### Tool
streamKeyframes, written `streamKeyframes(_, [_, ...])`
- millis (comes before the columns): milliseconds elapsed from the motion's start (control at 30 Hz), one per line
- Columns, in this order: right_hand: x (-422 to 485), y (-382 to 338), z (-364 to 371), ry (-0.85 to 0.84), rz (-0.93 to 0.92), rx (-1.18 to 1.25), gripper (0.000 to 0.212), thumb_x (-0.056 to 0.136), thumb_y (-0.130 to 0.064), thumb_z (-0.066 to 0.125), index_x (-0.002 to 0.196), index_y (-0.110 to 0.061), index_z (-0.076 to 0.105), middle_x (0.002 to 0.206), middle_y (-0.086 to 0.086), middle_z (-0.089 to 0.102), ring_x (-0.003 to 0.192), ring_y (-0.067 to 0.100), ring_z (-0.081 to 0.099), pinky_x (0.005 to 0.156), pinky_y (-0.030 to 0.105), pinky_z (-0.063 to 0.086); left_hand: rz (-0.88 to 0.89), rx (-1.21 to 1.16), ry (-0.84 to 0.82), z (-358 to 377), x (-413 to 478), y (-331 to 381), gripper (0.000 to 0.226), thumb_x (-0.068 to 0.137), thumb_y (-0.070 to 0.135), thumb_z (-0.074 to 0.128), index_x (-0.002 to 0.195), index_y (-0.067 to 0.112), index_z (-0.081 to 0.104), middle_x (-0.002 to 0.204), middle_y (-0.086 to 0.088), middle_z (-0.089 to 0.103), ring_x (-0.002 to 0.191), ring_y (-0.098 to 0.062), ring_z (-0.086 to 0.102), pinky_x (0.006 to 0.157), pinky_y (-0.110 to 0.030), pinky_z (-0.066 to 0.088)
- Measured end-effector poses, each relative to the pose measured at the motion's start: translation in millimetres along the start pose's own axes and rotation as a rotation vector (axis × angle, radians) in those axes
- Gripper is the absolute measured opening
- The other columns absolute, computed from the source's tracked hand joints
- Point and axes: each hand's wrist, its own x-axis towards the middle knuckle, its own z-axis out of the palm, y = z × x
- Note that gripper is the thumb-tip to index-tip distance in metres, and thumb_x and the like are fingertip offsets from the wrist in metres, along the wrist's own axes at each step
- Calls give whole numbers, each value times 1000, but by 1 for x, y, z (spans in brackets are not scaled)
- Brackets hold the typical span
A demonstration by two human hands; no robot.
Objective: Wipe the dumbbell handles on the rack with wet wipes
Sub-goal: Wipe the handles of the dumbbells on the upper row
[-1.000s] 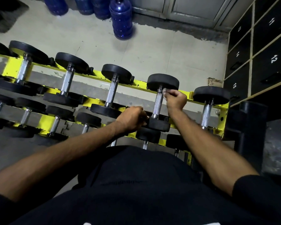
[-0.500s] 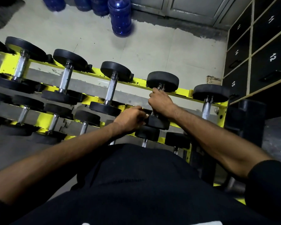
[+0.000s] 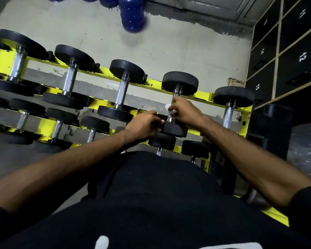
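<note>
On the top tier of the yellow rack (image 3: 203, 96), fourth from the left, lies the dumbbell (image 3: 180, 83), its handle (image 3: 176, 93) running from twelve to six o'clock between two black heads. The right hand (image 3: 186, 112) is clenched round the lower half of that handle. It presses a white wipe (image 3: 169, 107) against the steel, and a corner of the wipe pokes out on the hand's nine o'clock side. The left hand (image 3: 144, 126) sits at eight o'clock of the right one, just beside it, with its fingers curled over the left edge of the near head (image 3: 176, 131), gripping it. At three o'clock of the hands another dumbbell's bar (image 3: 229, 114) stands bare, and at nine o'clock three more lie in the same row. Smaller ones fill the lower tier (image 3: 47, 124) from six round to nine o'clock. A blue bottle (image 3: 132, 15) stands on the floor at eleven o'clock, well apart from the rack. Dark numbered lockers (image 3: 294, 51) rise at two o'clock.
</note>
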Motion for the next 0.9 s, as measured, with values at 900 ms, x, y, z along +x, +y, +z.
streamKeyframes(900, [37, -26, -18, -206, -30, -321, 7, 87, -11, 67, 93, -10, 70, 91, 11, 64, 86, 31, 62, 66, 33, 50, 30, 39, 30, 3, -1, -1, 23, 87, 22, 77, 109, 15, 75, 101, 1, 63, 84, -14, 57, 67, -26, 42])
